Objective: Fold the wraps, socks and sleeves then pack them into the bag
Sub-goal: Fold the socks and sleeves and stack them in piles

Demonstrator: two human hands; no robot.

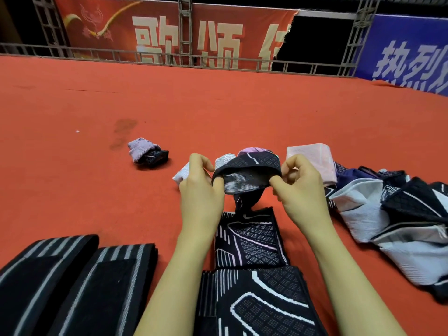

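Both my hands hold a dark and pale lilac sock (246,174) up above the red carpet. My left hand (201,187) pinches its left edge and my right hand (299,183) pinches its right edge, stretching the cuff open. A rolled sock bundle (148,153) lies farther away on the left. Two folded black patterned sleeves (249,238) (261,301) lie between my forearms. Two folded black striped wraps (43,272) (111,287) lie at the near left. I cannot tell which item is the bag.
A folded pink cloth (312,161) and a heap of white and black garments (392,214) lie on the right. The red carpet (218,112) stretches ahead to a metal railing (184,59) with red and blue banners behind it.
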